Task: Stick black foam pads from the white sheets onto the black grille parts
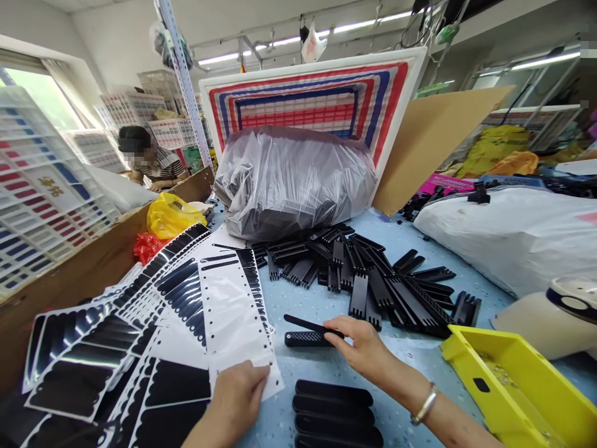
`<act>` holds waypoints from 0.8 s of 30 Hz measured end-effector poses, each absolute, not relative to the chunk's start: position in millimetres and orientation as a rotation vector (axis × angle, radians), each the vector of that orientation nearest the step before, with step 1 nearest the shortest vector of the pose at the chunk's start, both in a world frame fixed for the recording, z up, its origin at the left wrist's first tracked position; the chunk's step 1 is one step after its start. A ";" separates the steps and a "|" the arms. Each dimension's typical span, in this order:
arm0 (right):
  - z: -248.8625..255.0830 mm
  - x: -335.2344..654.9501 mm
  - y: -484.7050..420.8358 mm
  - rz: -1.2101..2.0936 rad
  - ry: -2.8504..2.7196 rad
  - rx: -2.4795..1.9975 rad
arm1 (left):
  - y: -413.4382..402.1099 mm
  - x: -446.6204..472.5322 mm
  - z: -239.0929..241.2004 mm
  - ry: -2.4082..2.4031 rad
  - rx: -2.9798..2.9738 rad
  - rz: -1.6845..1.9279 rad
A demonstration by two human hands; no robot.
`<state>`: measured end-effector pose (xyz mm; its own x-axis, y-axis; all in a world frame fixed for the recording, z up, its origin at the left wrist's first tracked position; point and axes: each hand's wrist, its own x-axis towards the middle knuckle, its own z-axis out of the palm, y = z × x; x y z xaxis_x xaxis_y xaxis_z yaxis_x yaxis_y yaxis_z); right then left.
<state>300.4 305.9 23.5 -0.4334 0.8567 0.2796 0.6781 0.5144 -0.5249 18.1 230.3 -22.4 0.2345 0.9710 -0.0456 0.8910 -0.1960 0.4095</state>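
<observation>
My right hand (pixel 361 348) pinches the right end of a thin black strip (pixel 305 323), which slants just above a black plastic piece with a mesh-patterned face (pixel 303 339). The fingertips hide that piece's right end; I cannot tell whether they grip it too. My left hand (pixel 240 392) is closed at the lower edge of a white backing sheet (pixel 228 311), which carries a few black strips near its top and rows of small black dots. Several smooth black rounded pieces (pixel 336 414) lie side by side between my forearms.
Many slotted black plastic pieces (pixel 368 280) are heaped ahead, before a plastic-wrapped bundle (pixel 298 180). Black sticker sheets (pixel 79 354) overlap at left. A yellow bin (pixel 513 386) with small metal parts stands at right, near a white sack (pixel 527 230). Another person (pixel 153 162) sits far left.
</observation>
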 end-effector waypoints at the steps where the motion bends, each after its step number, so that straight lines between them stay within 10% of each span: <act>1: 20.4 295.0 310.7 0.475 -2.256 -1.250 | 227.9 7.8 -21.1 1.764 2.134 0.312; 24: 1.8 327.6 281.4 0.503 -2.278 -1.218 | 270.0 68.4 -26.3 1.370 1.157 0.844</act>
<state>327.6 281.4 1.8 -0.4715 0.8436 0.2569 0.6568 0.5303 -0.5360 68.4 270.0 -26.3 0.0777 0.9552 -0.2855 0.1743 0.2689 0.9473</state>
